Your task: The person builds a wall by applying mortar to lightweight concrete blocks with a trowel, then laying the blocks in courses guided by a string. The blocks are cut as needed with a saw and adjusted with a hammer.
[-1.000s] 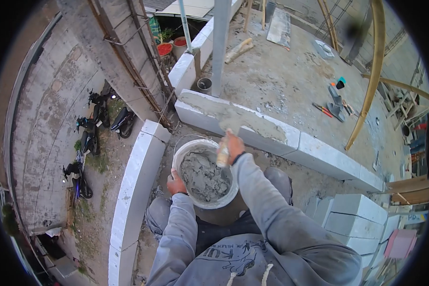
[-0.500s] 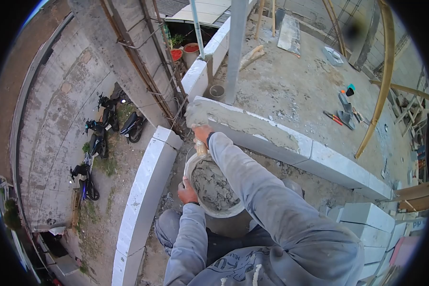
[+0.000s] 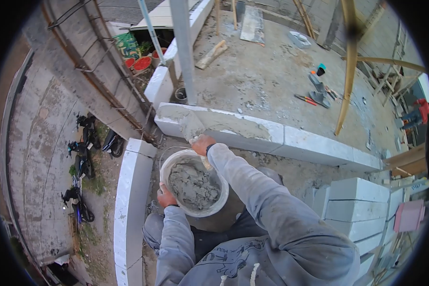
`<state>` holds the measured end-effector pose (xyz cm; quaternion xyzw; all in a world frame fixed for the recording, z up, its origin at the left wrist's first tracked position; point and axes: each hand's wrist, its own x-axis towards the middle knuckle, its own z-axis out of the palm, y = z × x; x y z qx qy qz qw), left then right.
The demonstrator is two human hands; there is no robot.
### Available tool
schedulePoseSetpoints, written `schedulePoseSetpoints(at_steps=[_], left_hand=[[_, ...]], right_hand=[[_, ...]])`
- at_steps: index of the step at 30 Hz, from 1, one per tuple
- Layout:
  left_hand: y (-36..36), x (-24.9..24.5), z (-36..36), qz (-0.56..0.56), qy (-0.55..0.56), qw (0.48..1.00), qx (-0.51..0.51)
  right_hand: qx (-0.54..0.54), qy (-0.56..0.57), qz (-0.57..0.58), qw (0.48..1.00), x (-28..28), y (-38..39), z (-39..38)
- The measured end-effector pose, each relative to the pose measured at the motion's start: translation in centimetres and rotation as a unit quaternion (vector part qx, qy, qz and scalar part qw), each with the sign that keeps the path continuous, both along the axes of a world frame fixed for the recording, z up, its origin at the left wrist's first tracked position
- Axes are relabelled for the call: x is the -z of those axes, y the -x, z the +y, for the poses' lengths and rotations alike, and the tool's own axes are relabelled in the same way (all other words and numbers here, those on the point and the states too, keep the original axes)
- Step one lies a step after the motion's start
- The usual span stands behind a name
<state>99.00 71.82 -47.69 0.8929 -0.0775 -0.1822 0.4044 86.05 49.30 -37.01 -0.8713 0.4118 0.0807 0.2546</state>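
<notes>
My right hand (image 3: 202,144) is closed round the wooden handle of a trowel (image 3: 191,126). The trowel's mortar-smeared blade lies against the near edge of a white block wall (image 3: 314,145), close to its left end. Wet grey mortar (image 3: 243,125) coats the top of the blocks there. Below, a round bucket (image 3: 219,205) stands between my knees, with a lumpy heap of mortar (image 3: 194,188) in it. My left hand (image 3: 166,195) grips the bucket's left rim, its fingers partly hidden.
Another white block wall (image 3: 128,209) runs down my left, above parked motorbikes (image 3: 83,157). A concrete column with bare rebar (image 3: 88,71) rises at the upper left. Stacked blocks (image 3: 355,209) stand right. Tools (image 3: 319,93) and a bamboo pole (image 3: 348,81) are beyond the wall; a person (image 3: 417,113) is far right.
The view has swung, so the scene sits further left. My right hand has drawn the trowel rightward along the block, away from its left end. My left hand stays on the bucket.
</notes>
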Motion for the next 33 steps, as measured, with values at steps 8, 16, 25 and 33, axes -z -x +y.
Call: schedulePoseSetpoints(at_steps=[8,16,25,33], left_hand=[[-0.2,0.0,0.1,-0.009,-0.026,0.999,0.019],[-0.2,-0.5,0.0,-0.008,-0.045,0.998,0.033],[0.0,-0.6,-0.1,-0.021,-0.058,0.998,0.021],[0.0,-0.1,-0.1,-0.027,-0.031,0.999,0.018]], right_hand=[[0.122,-0.010,0.039,0.992,0.8,14.5,0.7],[0.194,0.014,0.080,0.978,1.3,25.3,1.1],[0.368,0.033,0.067,0.927,-1.2,31.5,4.4],[0.229,0.065,-0.006,0.971,-6.0,17.2,8.0]])
